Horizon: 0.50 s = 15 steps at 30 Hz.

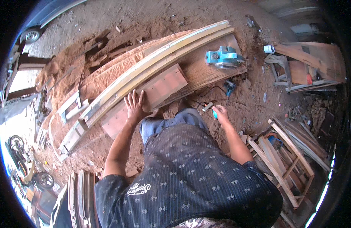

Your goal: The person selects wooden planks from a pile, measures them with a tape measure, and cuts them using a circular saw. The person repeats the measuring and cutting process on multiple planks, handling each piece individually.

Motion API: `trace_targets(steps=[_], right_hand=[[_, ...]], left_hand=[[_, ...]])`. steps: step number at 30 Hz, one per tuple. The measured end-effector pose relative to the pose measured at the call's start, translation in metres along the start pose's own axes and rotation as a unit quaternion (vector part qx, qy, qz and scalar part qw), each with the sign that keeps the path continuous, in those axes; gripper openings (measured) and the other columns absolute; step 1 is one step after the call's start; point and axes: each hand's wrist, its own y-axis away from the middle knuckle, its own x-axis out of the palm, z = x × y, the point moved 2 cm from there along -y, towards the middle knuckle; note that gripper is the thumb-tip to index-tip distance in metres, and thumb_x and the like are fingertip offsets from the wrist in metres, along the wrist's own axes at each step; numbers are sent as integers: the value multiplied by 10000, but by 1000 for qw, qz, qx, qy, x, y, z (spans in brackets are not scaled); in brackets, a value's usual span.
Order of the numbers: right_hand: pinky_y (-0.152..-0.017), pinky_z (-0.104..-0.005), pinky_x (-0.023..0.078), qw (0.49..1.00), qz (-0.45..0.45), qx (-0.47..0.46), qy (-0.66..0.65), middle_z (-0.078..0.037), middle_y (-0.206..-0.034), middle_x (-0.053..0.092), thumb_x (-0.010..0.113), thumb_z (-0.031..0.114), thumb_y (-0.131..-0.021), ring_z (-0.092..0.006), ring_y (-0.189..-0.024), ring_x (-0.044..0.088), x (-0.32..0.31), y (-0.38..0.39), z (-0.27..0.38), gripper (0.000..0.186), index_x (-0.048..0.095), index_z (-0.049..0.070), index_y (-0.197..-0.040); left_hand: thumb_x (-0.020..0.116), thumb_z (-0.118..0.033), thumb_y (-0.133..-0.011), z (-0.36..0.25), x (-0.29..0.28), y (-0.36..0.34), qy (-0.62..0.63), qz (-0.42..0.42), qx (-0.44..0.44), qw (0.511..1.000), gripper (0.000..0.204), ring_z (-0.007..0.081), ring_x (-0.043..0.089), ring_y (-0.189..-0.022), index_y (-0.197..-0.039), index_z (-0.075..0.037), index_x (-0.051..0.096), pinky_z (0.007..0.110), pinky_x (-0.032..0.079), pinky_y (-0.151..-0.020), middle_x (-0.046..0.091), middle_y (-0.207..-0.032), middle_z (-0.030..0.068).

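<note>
My left hand [135, 108] lies open, its fingers spread over the near edge of a reddish-brown board [166, 88]. The board rests lengthwise on a wide wooden plank bench, alongside long pale wooden beams [160, 49]. Held out to the right of my body, my right hand [222, 115] is closed around a small teal thing [215, 114], perhaps a tool handle; most of it is hidden by the fingers. Just beyond it is a small pale block-like piece [208, 106]; whether the two are joined, I cannot tell.
A blue power planer [223, 57] sits on the bench's right end. Another blue power tool [230, 87] lies on the dirt by a dark cable. Wooden frames [289, 163] and a stand with boards [297, 68] are at the right. Sawdust [61, 76] is heaped at the left.
</note>
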Motion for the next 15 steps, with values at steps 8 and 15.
trace_targets(steps=[8,15], right_hand=[[-965,-406,517,932,-15,-351,94,-214,-1191,642,852,395,-780,-296,-1096,643,111,-72,188,756,521,-49,-1294],[-912,-488,508,838,3,-468,282,-177,-1190,589,817,227,-772,-325,-1104,597,241,-112,283,578,491,69,-1222]], left_hand=[[884,-531,-546,-6,13,-7,2,-11,-11,1000,1276,421,248,-1458,-1591,-172,246,594,160,-1203,282,-1570,224],[884,-559,-544,-13,2,-7,-35,19,-28,999,1324,430,244,-1452,-1602,-150,201,607,143,-1201,278,-1565,251]])
